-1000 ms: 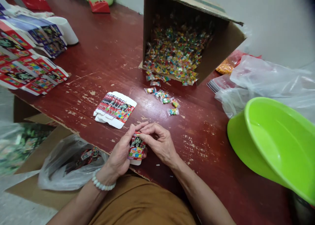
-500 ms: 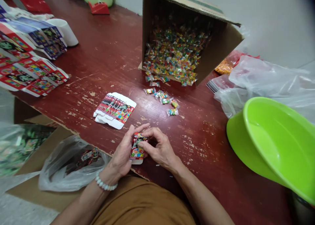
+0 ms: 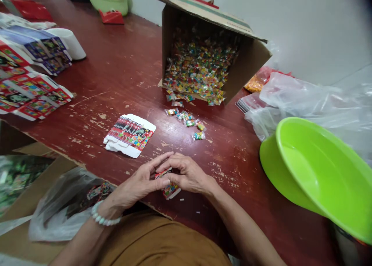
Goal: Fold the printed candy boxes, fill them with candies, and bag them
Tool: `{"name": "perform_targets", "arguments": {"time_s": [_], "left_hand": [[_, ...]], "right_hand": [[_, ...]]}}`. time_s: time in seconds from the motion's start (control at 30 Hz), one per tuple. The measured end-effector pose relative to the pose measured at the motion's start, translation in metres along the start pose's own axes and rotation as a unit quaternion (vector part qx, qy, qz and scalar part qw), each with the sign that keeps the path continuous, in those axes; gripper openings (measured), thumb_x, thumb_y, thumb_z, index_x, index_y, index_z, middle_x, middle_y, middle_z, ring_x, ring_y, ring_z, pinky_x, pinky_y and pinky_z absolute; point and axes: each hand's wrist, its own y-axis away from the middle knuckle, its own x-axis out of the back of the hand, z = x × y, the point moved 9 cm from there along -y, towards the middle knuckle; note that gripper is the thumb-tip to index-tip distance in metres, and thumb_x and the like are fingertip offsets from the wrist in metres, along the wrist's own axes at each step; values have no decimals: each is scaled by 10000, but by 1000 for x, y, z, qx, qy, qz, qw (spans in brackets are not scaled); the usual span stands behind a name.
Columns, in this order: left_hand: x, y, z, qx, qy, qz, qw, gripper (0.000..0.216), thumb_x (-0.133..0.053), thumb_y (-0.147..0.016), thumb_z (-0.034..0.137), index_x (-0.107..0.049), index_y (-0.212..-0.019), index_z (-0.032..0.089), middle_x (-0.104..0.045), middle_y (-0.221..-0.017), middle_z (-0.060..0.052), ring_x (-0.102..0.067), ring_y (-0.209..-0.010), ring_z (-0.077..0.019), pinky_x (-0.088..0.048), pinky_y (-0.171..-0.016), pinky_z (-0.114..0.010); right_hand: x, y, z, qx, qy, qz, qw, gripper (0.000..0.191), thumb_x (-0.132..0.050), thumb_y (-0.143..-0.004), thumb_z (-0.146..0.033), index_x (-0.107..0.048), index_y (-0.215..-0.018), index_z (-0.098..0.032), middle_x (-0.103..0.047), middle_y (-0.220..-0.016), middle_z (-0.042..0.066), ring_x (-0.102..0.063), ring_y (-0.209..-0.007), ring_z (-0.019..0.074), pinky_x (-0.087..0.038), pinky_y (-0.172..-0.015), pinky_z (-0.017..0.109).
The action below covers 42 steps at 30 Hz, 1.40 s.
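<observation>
Near the table's front edge, a small red printed candy box [image 3: 171,189] is held between both hands, mostly covered by fingers. My left hand [image 3: 148,178], with a beaded bracelet at the wrist, wraps it from the left, thumb across its face. From the right my right hand [image 3: 188,175] grips the same box, thumb and fingers closed around it. Beyond the hands to the left lies a stack of flattened red boxes [image 3: 130,134]. Several wrapped candies [image 3: 198,135] are scattered on the table, in front of an open cardboard carton [image 3: 247,68] full of wrapped candies.
A bright green basin [image 3: 273,173] stands at the right, with clear plastic bags [image 3: 293,99] behind it. At the left are folded printed boxes [image 3: 37,99] and a white cup [image 3: 68,45]. Below the table edge sits a plastic-lined carton [image 3: 43,223].
My left hand has turned and brought its thumb across the box, which is now tilted and more covered. My right hand stays on it. The whole view has shifted slightly.
</observation>
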Motion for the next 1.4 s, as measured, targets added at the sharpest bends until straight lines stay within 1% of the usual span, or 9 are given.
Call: {"name": "perform_targets", "arguments": {"time_s": [0.07, 0.2, 0.47, 0.63, 0.8, 0.97, 1.13, 1.27, 1.4], "left_hand": [[1, -3, 6, -20, 4, 1, 1000, 693, -827, -746, 233, -582, -1394, 235, -536, -1493, -106, -453, -1401, -310, -415, -1116, -374], [1, -8, 6, -55, 43, 9, 998, 725, -810, -760, 205, -529, -1428, 229, -624, -1381, -140, -598, -1249, -304, -502, -1015, -394], [16, -4, -1, -74, -68, 88, 991, 563, -768, -794, 265, -627, -1338, 236, -656, -1323, -108, -622, -1176, -285, -504, -976, -357], [19, 1, 2, -73, -159, 113, 978, 396, -750, -773, 227, -659, -1157, 204, -701, -1101, -69, -661, -964, -223, -535, -829, -304], [13, 4, 3, -88, -160, 122, 975, 543, -684, -748, 127, -543, -1265, 215, -708, -1000, -28, -655, -847, -175, -514, -761, -261], [3, 11, 14, -126, -248, 147, 949, 719, -653, -719, 86, -520, -1408, 242, -680, -1222, -68, -663, -1001, -224, -487, -901, -297], [-1, 14, 12, -89, -164, 140, 972, 782, -685, -713, 121, -489, -1458, 250, -661, -1274, -69, -643, -1061, -238, -470, -944, -301], [-16, 10, -14, 26, -6, 51, 998, 647, -600, -816, 211, -477, -1450, 252, -710, -948, -39, -642, -770, -181, -501, -715, -279], [-17, 8, -18, 17, -4, 55, 998, 601, -617, -795, 176, -563, -1385, 274, -660, -817, 1, -553, -698, -145, -447, -644, -234]], "right_hand": [[4, 0, -4, 18, 2, -9, 1000, 256, -678, -874, -192, -692, -1116, -277, -682, -1103, 37, -628, -1048, 199, -486, -962, 371], [20, 6, 10, -26, -15, 59, 998, 548, -742, -834, -216, -558, -1344, -296, -573, -1336, 74, -585, -1148, 219, -488, -983, 382], [12, 18, 24, -74, -36, 129, 988, 388, -675, -874, -217, -608, -1253, -261, -643, -1172, 65, -629, -964, 185, -519, -852, 331], [15, 18, 24, -89, -21, 163, 982, 153, -646, -903, -275, -687, -1043, -228, -700, -966, 42, -632, -845, 179, -500, -799, 319], [18, 19, 16, -91, -6, 174, 980, 95, -680, -882, -306, -694, -909, -216, -675, -865, 32, -619, -758, 165, -494, -700, 291], [14, 11, -4, -41, 56, 120, 990, 97, -651, -895, -222, -746, -910, -233, -710, -863, 42, -639, -811, 186, -492, -777, 334], [21, 11, 2, -88, -13, 138, 986, 106, -686, -856, -260, -745, -783, -212, -697, -759, 28, -620, -707, 169, -485, -700, 312], [18, 21, 25, -179, -130, 184, 958, 140, -725, -804, -323, -724, -744, -196, -681, -711, 17, -568, -591, 138, -459, -574, 269], [5, 28, 41, -242, -251, 191, 918, 224, -748, -782, -397, -718, -786, -175, -647, -622, -6, -481, -472, 102, -393, -482, 244]]}}
